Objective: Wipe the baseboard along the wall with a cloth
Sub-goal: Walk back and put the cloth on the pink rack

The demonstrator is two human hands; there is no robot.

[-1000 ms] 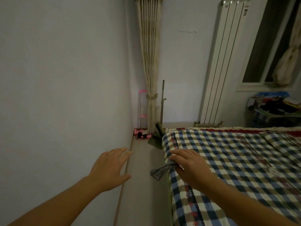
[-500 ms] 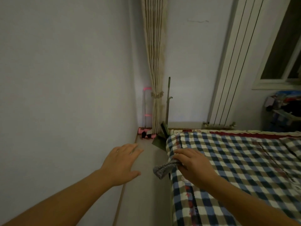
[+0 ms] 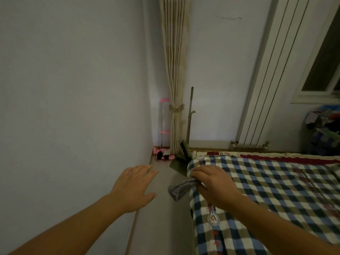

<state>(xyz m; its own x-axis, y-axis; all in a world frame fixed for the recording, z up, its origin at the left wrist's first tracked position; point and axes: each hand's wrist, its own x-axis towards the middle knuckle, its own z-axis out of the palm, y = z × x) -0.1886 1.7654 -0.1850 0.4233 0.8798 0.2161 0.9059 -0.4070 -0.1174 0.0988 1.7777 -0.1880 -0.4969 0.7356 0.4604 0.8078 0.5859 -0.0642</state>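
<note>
Drifted forward along the wall since a second ago: left hand [image 3: 135, 188], fingers spread, holding nothing. Right hand [image 3: 214, 184] curled round a bunched grey cloth [image 3: 181, 188] at the edge of the checked bed [image 3: 276, 190]. Soft, light, limp; best gripped wadded. Baseboard [image 3: 132, 229] below, well apart, not yet touched.

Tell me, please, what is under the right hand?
Under the right hand lies the checked blanket at the bed's edge. The hand grips a grey cloth, whose free end sticks out left. The gripped part is hidden.
</note>
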